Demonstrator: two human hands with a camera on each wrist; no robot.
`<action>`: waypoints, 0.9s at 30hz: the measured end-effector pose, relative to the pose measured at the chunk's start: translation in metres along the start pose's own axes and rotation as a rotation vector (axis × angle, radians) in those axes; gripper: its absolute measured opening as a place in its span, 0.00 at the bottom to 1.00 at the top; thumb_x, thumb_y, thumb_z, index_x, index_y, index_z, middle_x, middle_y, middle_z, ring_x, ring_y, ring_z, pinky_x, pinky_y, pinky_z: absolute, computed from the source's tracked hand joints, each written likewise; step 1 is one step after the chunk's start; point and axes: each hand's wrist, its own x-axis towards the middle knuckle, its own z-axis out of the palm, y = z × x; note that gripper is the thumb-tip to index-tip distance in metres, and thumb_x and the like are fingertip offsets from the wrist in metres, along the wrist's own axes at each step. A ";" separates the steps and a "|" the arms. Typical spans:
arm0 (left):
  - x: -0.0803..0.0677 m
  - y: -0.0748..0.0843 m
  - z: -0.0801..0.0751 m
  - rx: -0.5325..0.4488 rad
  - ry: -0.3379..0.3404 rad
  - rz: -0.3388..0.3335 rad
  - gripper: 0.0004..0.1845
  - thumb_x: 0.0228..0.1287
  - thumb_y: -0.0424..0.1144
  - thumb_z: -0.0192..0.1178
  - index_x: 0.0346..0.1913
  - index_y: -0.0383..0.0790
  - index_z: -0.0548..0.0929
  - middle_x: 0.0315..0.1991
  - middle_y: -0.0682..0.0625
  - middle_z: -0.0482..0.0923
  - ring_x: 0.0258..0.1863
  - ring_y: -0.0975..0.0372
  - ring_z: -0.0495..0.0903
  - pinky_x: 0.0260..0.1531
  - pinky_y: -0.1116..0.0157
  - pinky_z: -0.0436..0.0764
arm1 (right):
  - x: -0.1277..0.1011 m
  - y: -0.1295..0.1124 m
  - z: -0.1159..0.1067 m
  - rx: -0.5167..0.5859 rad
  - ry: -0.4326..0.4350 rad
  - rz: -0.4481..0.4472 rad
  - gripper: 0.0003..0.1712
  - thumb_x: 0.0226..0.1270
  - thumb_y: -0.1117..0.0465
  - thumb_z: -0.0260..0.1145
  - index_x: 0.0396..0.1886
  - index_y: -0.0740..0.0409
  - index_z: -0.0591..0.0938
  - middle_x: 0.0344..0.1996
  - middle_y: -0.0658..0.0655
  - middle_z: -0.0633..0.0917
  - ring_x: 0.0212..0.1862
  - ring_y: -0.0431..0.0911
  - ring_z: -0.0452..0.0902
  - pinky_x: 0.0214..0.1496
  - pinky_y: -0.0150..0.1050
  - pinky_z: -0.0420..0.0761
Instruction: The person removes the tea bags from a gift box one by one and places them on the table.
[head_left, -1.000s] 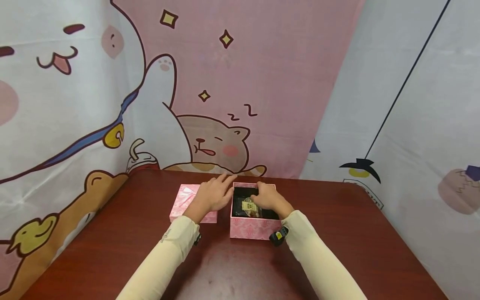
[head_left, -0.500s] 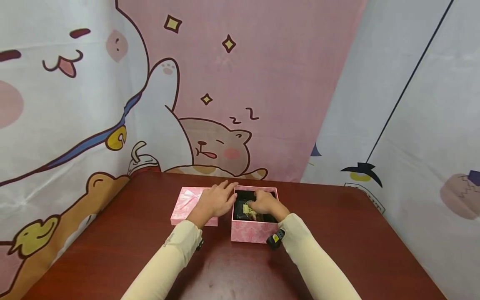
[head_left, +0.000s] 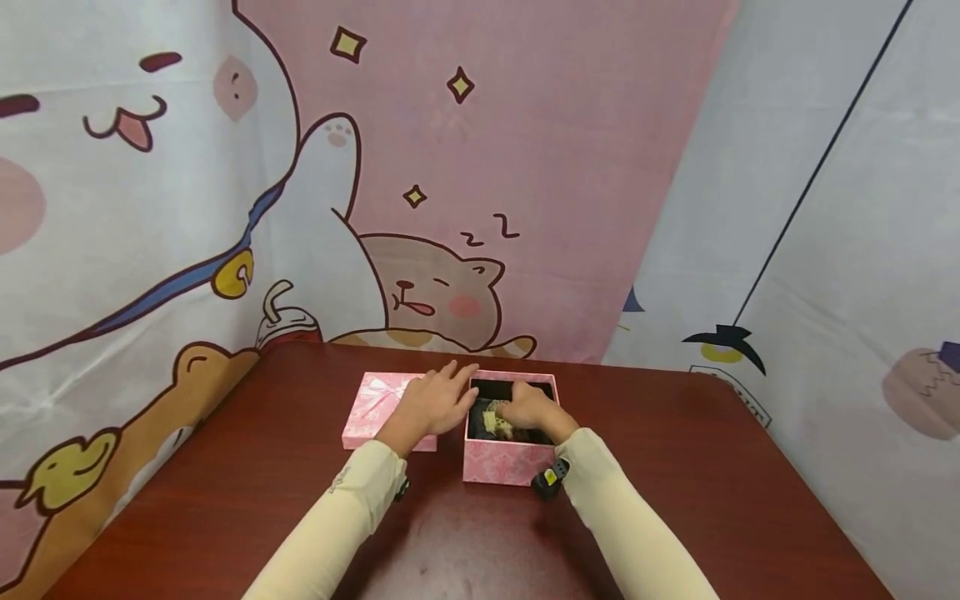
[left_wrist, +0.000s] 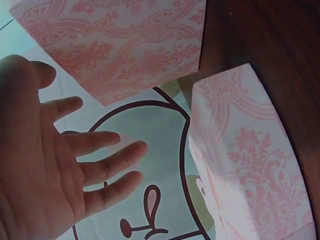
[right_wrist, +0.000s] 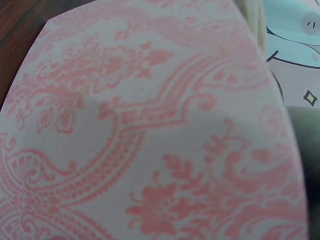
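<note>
In the head view a pink patterned gift box (head_left: 504, 462) stands without its lid, its inside black. My right hand (head_left: 531, 408) reaches down into it and grips a small clear packet with a yellow label (head_left: 492, 421); the fingertips are hidden. My left hand (head_left: 435, 400) is at the box's left rim with fingers spread and fairly straight, holding nothing. In the left wrist view the left hand (left_wrist: 65, 150) has its palm showing, below the box's side wall (left_wrist: 130, 45). The right wrist view is filled by the box's front wall (right_wrist: 150, 125), and the right hand is out of sight.
The pink lid with a ribbon bow (head_left: 371, 408) lies left of the box, partly behind the left hand. Both rest on a dark red-brown table (head_left: 240, 492). A cartoon-printed cloth (head_left: 562, 167) hangs behind the table's far edge.
The right hand has sunk slightly deeper into the box, and the labelled packet has shifted and tilted a little under it. The left hand stays at the rim. The head view has shifted slightly.
</note>
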 end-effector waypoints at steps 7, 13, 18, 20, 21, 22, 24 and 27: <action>0.000 0.001 -0.001 -0.003 0.009 -0.003 0.29 0.75 0.57 0.41 0.75 0.54 0.64 0.70 0.39 0.66 0.61 0.41 0.74 0.56 0.43 0.73 | -0.005 -0.008 -0.003 0.002 0.031 0.017 0.23 0.61 0.60 0.65 0.50 0.72 0.75 0.37 0.62 0.78 0.37 0.53 0.74 0.40 0.46 0.75; -0.001 0.002 -0.001 -0.017 0.001 -0.006 0.29 0.75 0.57 0.42 0.74 0.53 0.64 0.71 0.39 0.65 0.61 0.41 0.73 0.56 0.42 0.73 | -0.010 -0.013 -0.005 0.035 0.095 0.030 0.28 0.62 0.60 0.66 0.57 0.75 0.74 0.45 0.65 0.81 0.38 0.53 0.75 0.41 0.46 0.77; -0.002 0.002 -0.002 -0.007 -0.006 -0.016 0.30 0.75 0.59 0.39 0.75 0.55 0.63 0.71 0.40 0.65 0.62 0.42 0.73 0.55 0.43 0.73 | -0.011 -0.014 -0.003 0.063 0.112 0.002 0.18 0.57 0.68 0.67 0.47 0.73 0.79 0.35 0.62 0.82 0.31 0.50 0.75 0.31 0.40 0.77; -0.002 0.002 -0.002 -0.011 -0.012 -0.016 0.30 0.75 0.59 0.38 0.75 0.55 0.63 0.71 0.40 0.65 0.62 0.41 0.73 0.56 0.43 0.73 | -0.012 -0.013 -0.001 0.069 0.116 -0.009 0.15 0.54 0.71 0.67 0.44 0.71 0.80 0.33 0.59 0.81 0.29 0.48 0.75 0.28 0.38 0.76; -0.003 0.002 -0.002 -0.013 -0.016 -0.015 0.30 0.76 0.59 0.38 0.75 0.55 0.63 0.71 0.40 0.65 0.62 0.41 0.73 0.56 0.43 0.72 | -0.012 -0.012 0.000 0.068 0.124 -0.019 0.15 0.53 0.73 0.67 0.42 0.69 0.80 0.31 0.58 0.81 0.28 0.47 0.74 0.27 0.37 0.75; -0.003 0.002 -0.002 -0.016 -0.018 -0.015 0.30 0.76 0.59 0.38 0.75 0.54 0.63 0.71 0.40 0.64 0.62 0.41 0.73 0.56 0.42 0.72 | -0.012 -0.012 0.001 0.076 0.128 -0.027 0.14 0.53 0.73 0.67 0.42 0.68 0.80 0.30 0.58 0.81 0.27 0.47 0.73 0.26 0.37 0.74; -0.004 0.002 -0.002 -0.021 -0.026 -0.015 0.30 0.76 0.58 0.38 0.75 0.53 0.62 0.72 0.39 0.64 0.63 0.41 0.72 0.57 0.42 0.72 | -0.011 -0.011 0.003 0.081 0.151 -0.047 0.13 0.54 0.73 0.67 0.41 0.66 0.80 0.28 0.57 0.80 0.25 0.46 0.71 0.25 0.37 0.72; -0.003 0.001 -0.002 -0.028 -0.023 -0.014 0.30 0.76 0.58 0.39 0.75 0.53 0.62 0.72 0.39 0.64 0.63 0.40 0.72 0.57 0.42 0.72 | -0.010 -0.009 0.005 0.070 0.201 -0.088 0.10 0.57 0.72 0.65 0.40 0.63 0.82 0.27 0.56 0.80 0.24 0.46 0.69 0.27 0.38 0.71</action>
